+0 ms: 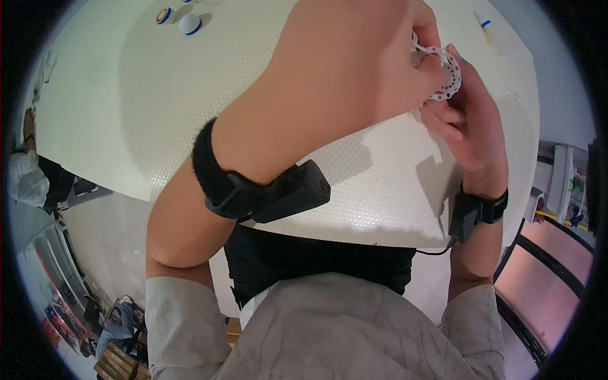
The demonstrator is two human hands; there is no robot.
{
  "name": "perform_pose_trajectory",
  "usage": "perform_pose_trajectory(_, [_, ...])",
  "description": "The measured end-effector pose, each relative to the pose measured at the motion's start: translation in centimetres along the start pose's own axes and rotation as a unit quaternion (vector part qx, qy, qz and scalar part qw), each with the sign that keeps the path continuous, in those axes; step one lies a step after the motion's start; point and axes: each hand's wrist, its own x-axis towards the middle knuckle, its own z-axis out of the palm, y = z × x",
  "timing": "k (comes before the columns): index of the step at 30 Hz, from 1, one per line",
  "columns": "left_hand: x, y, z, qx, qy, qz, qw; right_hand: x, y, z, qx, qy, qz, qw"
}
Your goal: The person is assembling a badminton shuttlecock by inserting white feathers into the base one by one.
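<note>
Both my hands are together at the upper right of the white table (253, 126). A white ring-shaped strip (453, 79), curved and dotted with small holes, lies between them. My left hand (405, 54) reaches across from the left, its thumb and fingers pinching the strip. Below and to the right, my right hand (475, 117) has curled fingers against the strip's outer edge. The back of my left hand hides part of the strip. I wear a black strap with a box (291, 193) on my left arm, and a similar black wrist device (475, 212) on my right.
Two small white-and-blue round items (190, 25) lie at the table's far left. A clear tube with a blue band (486, 26) is at the far right. Another person (28, 177) is at the left edge. A black-framed pink panel (538, 278) stands at the right.
</note>
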Motion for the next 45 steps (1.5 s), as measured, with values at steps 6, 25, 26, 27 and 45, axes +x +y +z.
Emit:
perform_pose_trajectory(6, [0.1, -0.4, 0.6, 0.045, 0.016, 0.032, 0.998, -0.1, -0.1, 0.0, 0.001, -0.014, 0.009, 1.000])
perform_pose_trajectory(25, [-0.2, -1.0, 0.3, 0.101, -0.022, 0.052, 0.993, -0.2, -0.1, 0.3, 0.009, 0.001, 0.017, 1.000])
perform_pose_trajectory(26, [-0.2, -1.0, 0.4, 0.108, -0.022, 0.052, 0.993, -0.4, -0.1, 0.4, 0.004, 0.004, 0.009, 1.000])
perform_pose_trajectory(27, [-0.2, -1.1, 0.5, 0.112, -0.023, 0.053, 0.992, -0.4, -0.2, 0.5, -0.002, 0.027, 0.013, 1.000])
perform_pose_trajectory(45, [-0.3, -2.3, 1.9, 0.153, 0.015, 0.058, 0.986, -0.5, 0.1, 0.8, -0.087, 0.040, 0.006, 0.995])
